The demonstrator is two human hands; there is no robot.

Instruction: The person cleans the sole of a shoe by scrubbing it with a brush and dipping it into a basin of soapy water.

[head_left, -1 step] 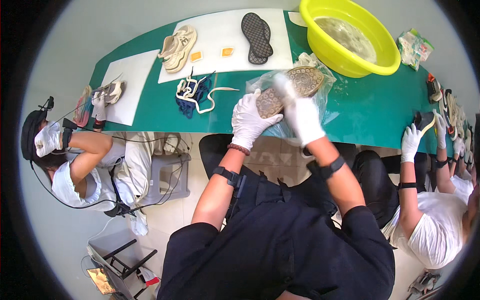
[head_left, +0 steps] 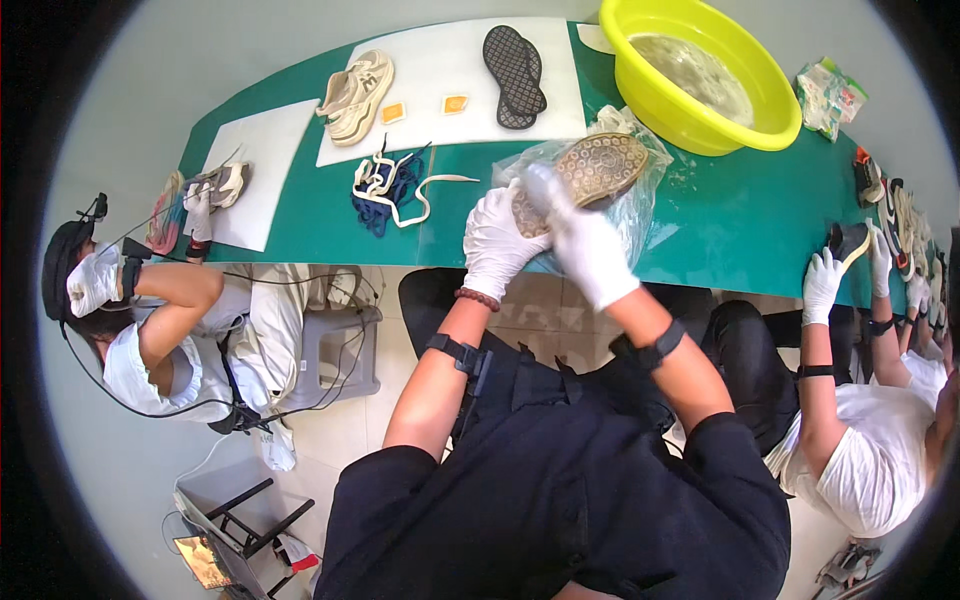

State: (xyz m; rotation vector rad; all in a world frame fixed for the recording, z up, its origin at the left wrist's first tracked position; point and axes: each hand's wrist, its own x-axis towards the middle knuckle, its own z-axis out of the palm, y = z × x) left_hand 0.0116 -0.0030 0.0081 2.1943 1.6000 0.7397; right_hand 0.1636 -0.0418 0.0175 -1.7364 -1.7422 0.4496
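A shoe (head_left: 603,165) lies sole up over crumpled clear plastic (head_left: 640,215), its brown patterned sole facing me. My left hand (head_left: 497,232), in a white glove, is closed round the near left end of the shoe. My right hand (head_left: 592,250), gloved too, grips a pale, blurred brush-like thing (head_left: 545,188) against the sole. That thing and my right hand hide the middle of the sole. To the left of my hands lie a navy lace bundle (head_left: 375,205) and a cream shoelace (head_left: 428,196).
A yellow basin (head_left: 785,125) of cloudy water stands beyond my right hand. On a white board (head_left: 430,70) rest a beige sneaker (head_left: 362,98), dark insoles (head_left: 515,78) and small orange-and-white packets (head_left: 454,104). Co-workers handle shoes on both sides; a plastic packet (head_left: 828,98) lies far right.
My right hand and the pale thing in it have shifted left along the sole, baring more of its right part. My left hand stays at the shoe's left end.
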